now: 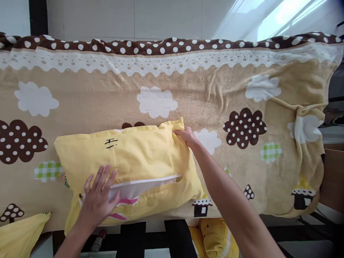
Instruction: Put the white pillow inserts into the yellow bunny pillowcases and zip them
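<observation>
A yellow pillowcase (145, 150) with a small "Hi" print lies near the front edge of the blanket-covered surface. Its long zipper opening gapes, and a white pillow (131, 190) with pink marks shows inside. My right hand (186, 136) pinches the case's far right corner, gathering the cloth into folds. Spread fingers of my left hand (100, 197) rest on the case at the left end of the opening, with the thumb over the gap.
A tan blanket (188, 89) with cloud and dotted prints covers the surface. Another yellow cloth piece (24, 234) lies at the lower left. Below the front edge are a yellow cushion (215, 236) and a small bottle (99, 240). Tiled floor (166, 19) lies beyond.
</observation>
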Action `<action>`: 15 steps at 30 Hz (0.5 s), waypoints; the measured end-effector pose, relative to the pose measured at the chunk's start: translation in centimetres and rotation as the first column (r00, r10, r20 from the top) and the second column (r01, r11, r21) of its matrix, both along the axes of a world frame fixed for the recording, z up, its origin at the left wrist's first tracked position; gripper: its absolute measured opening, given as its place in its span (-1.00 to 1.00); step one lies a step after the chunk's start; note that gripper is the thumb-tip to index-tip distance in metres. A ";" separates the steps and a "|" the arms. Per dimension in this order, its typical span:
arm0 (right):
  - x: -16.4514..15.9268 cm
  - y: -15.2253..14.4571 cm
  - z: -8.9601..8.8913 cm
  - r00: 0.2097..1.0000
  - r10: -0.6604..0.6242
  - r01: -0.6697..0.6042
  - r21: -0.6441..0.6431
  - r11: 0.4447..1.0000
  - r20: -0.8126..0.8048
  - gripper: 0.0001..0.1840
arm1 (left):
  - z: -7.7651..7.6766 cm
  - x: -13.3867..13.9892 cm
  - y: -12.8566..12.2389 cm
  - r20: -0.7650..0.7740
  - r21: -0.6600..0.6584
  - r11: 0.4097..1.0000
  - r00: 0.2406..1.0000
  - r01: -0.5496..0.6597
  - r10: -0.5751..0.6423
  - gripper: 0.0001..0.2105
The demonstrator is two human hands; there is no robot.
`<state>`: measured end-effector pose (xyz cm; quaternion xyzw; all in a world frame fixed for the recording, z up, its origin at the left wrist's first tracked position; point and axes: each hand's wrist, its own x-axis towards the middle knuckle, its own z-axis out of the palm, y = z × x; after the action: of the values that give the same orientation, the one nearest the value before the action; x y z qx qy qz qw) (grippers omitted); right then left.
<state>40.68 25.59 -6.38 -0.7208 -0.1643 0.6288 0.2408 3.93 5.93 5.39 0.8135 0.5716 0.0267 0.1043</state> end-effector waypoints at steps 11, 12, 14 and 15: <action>5.5 0.8 1.9 0.995 -0.083 0.059 0.345 0.937 0.055 -0.38 | -2.0 -3.9 -2.6 0.385 0.061 0.905 0.846 -0.421 0.367 -0.29; 5.2 0.9 1.8 0.992 -0.102 0.071 0.355 0.932 0.071 -0.39 | -1.3 -4.3 -2.9 0.388 0.065 0.936 0.873 -0.345 0.295 -0.28; 4.9 1.4 1.5 0.978 -0.159 0.095 0.384 0.919 0.138 -0.42 | -0.5 -5.2 -3.5 0.373 0.051 0.984 0.917 -0.170 0.139 -0.27; 5.0 1.8 1.4 0.967 -0.170 0.084 0.396 0.915 0.188 -0.46 | -0.3 -5.6 -3.7 0.360 0.043 0.992 0.928 -0.118 0.095 -0.27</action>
<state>45.70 27.37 -4.94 -0.7334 -0.2624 0.4843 0.3985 -1.63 2.26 5.07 0.7657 0.5852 0.1979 0.1791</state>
